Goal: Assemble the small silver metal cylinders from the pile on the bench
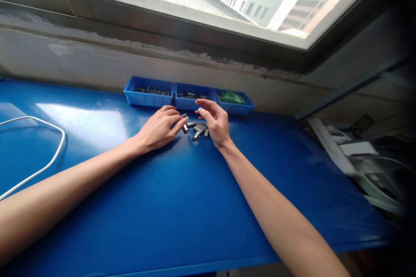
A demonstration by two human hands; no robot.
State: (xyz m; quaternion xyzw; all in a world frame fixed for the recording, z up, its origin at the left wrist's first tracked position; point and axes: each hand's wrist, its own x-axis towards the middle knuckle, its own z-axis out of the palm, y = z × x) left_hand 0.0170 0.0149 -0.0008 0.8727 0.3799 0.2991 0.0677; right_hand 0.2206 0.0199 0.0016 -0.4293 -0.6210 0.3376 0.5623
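Note:
My left hand (162,126) is at the left edge of a small loose pile on the blue table, its thumb and fingers closed around a small dark-and-silver metal piece (185,129). The thumb hides part of that piece. On the pile's right side, my right hand (217,124) is raised with curved fingers; a gap shows between thumb and forefinger, and I see nothing held there. Between the hands lie several small rectangular metal pieces (199,127), silver and dark, overlapping one another.
Behind the hands stand three blue bins in a row: a left bin (147,98) with small dark parts, a middle bin (188,103) with metal pieces, and a right bin (235,107) with green items. A white cable (60,147) curves at left. Clutter (354,149) sits far right.

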